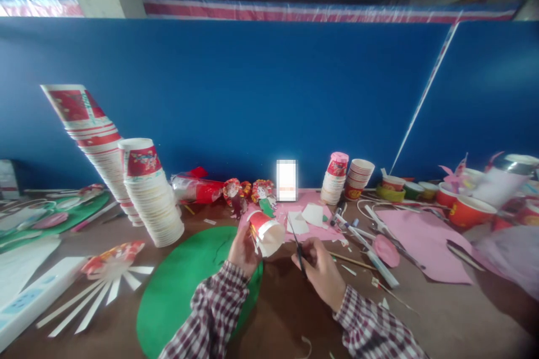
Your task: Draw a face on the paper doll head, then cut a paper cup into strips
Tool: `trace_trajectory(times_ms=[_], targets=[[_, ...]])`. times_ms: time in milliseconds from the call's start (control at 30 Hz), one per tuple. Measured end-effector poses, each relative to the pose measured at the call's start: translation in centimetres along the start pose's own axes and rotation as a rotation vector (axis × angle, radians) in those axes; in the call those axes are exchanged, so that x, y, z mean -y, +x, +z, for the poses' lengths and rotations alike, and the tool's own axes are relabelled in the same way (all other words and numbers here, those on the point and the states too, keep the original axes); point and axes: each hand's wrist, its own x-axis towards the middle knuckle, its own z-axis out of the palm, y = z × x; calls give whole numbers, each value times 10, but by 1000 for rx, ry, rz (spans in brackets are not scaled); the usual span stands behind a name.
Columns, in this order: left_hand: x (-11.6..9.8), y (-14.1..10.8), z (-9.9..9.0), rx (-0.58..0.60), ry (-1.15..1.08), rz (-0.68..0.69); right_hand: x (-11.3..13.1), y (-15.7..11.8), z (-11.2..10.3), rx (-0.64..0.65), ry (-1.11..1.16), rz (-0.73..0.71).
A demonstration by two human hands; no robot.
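Note:
My left hand (244, 251) is wrapped round a red and white paper cup (269, 235), tipped on its side with its mouth toward the right. Strips seem to hang loose at the cup's near side. In my right hand (322, 269) is a pair of scissors (298, 248), blades pointing up and left, a short way right of the cup and apart from it. Behind both hands, white paper pieces (311, 215) lie on a pink sheet (333, 232). Under my left forearm spreads a green round sheet (181, 286).
Tall stacks of paper cups (151, 202) lean at the left, by a cut fan-shaped cup (112, 269) and a white power strip (40, 297). Shorter cup stacks (334, 179), pens (356, 230), a larger pink sheet (429, 241) and red bowls (471, 210) are at the right. A blue partition (252, 95) stands behind.

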Motion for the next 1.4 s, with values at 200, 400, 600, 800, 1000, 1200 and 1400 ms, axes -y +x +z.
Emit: trace_trajectory(times_ms=[200, 400, 600, 800, 1000, 1200, 1400], targets=[[0, 4, -5, 44, 17, 42, 6, -1, 2, 125, 217, 95], [-3, 6, -7, 36, 9, 99, 7, -4, 1, 377, 356, 165], [-7, 10, -9, -68, 51, 168, 22, -7, -1, 423, 347, 269], [-7, 15, -13, -181, 7, 271, 27, -7, -2, 517, 334, 286], [-4, 13, -11, -158, 40, 206, 12, -10, 0, 576, 325, 261], [2, 13, -10, -86, 124, 328, 9, -10, 0, 572, 311, 286], [11, 12, -8, -55, 168, 365, 9, -11, -1, 547, 299, 252]])
